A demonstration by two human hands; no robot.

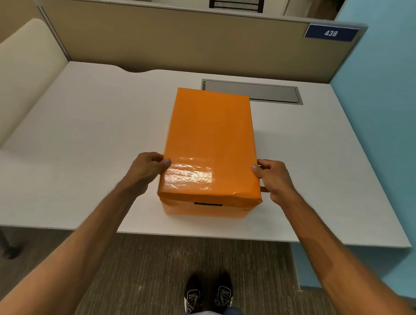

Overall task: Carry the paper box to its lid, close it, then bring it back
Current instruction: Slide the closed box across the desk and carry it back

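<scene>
An orange paper box [203,209] stands on the white desk [80,149], near its front edge. Its orange lid [210,143] sits on top and covers it; a dark handle slot shows on the front wall just under the lid's rim. My left hand [147,169] grips the lid's left edge, thumb on top and fingers down the side. My right hand [274,178] grips the lid's right edge the same way. Both hands hold near the front corners.
A grey cable hatch [274,93] is set into the desk behind the box. A beige partition [172,40] with a blue "438" plate [331,33] closes the back. A blue wall [387,107] stands right, a cream chair [19,72] left. My shoes [208,297] stand on carpet.
</scene>
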